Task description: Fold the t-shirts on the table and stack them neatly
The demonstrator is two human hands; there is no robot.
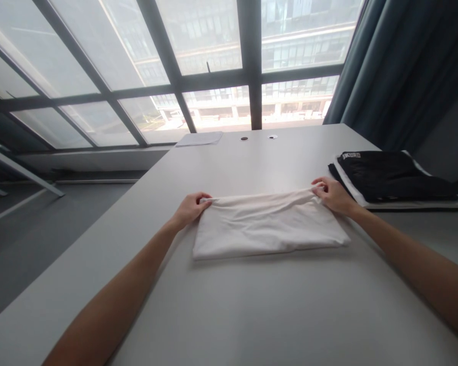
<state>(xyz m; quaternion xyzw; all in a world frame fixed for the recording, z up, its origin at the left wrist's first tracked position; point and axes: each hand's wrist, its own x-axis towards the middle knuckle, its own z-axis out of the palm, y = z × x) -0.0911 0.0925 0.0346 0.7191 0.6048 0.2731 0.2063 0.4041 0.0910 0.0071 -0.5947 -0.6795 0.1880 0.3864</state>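
Note:
A folded white cloth (267,226) lies flat on the grey table (252,315) in front of me. My left hand (191,207) is closed in a pinch on the cloth's far left corner. My right hand (334,195) is closed in a pinch on the far right corner. The far edge of the cloth is stretched straight between the two hands, slightly raised off the table.
A stack of folded clothes, black on top of white (389,178), sits at the table's right side. A flat grey pad (199,139) and two cable holes (244,138) are at the far edge. Large windows and a dark curtain (397,71) stand behind.

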